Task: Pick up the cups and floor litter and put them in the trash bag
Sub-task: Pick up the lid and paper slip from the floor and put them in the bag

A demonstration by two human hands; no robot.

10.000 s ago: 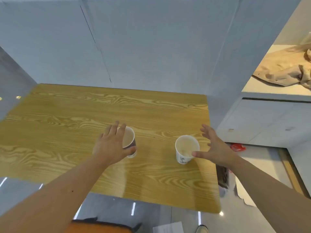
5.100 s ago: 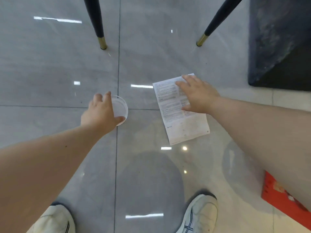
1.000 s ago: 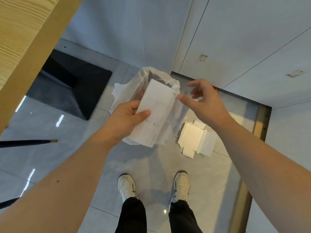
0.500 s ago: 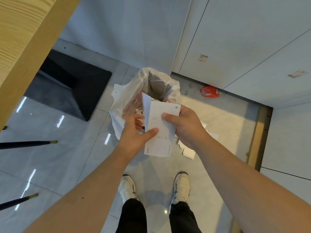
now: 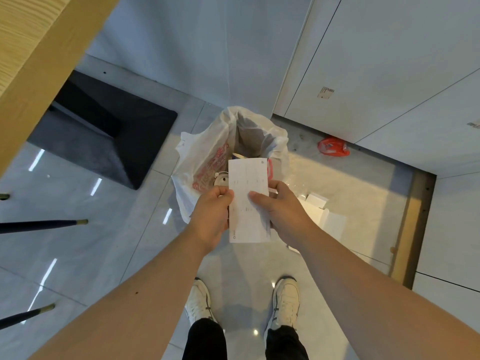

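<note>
A white printed sheet of paper (image 5: pixel 248 193) is held upright in front of me, folded lengthwise. My left hand (image 5: pixel 211 216) grips its left edge and my right hand (image 5: pixel 280 211) grips its right side, thumb on the face. Just beyond it on the floor stands the white trash bag (image 5: pixel 207 157) with red print, its mouth open. A cup rim (image 5: pixel 221 181) shows inside the bag beside the paper. A flattened white carton (image 5: pixel 324 211) lies on the floor to the right of my right hand. A red wrapper (image 5: pixel 333 147) lies by the wall.
The wooden table edge (image 5: pixel 39 53) is at upper left, with its dark base (image 5: pixel 109 131) on the floor. Two black chair legs (image 5: pixel 44 226) reach in from the left. White cabinet panels (image 5: pixel 389 74) and a brass floor strip (image 5: pixel 407 229) bound the right side. My white shoes (image 5: pixel 285 302) stand below.
The paper has gone from partly unfolded in my left hand to folded narrower, both hands now gripping it and held lower over the bag's near side.
</note>
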